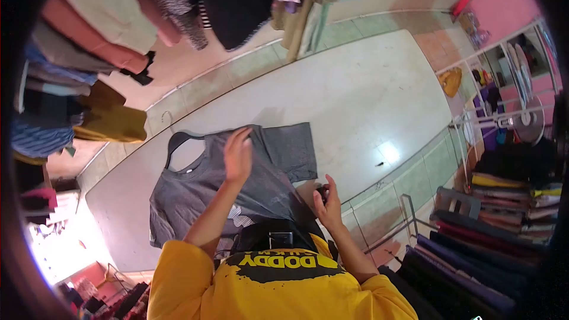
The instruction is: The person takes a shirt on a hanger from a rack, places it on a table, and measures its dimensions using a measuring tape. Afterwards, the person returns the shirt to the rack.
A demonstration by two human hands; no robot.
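Your L hand [238, 157] is open over the grey tee [204, 186], which lies on the table's [367, 89] near L w/ a black hanger [175, 142] in its neck; your R hand [329, 204], just R, grips a small dk item [323, 191]. Your L forearm [208, 213] blocks part of the tee; clothes [231, 6] hang far L, folded stacks [504, 201] sit R.

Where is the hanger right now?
In the head view, the hanger sits left of the left hand, at the neck of the gray shirt, its hook pointing away from the person.
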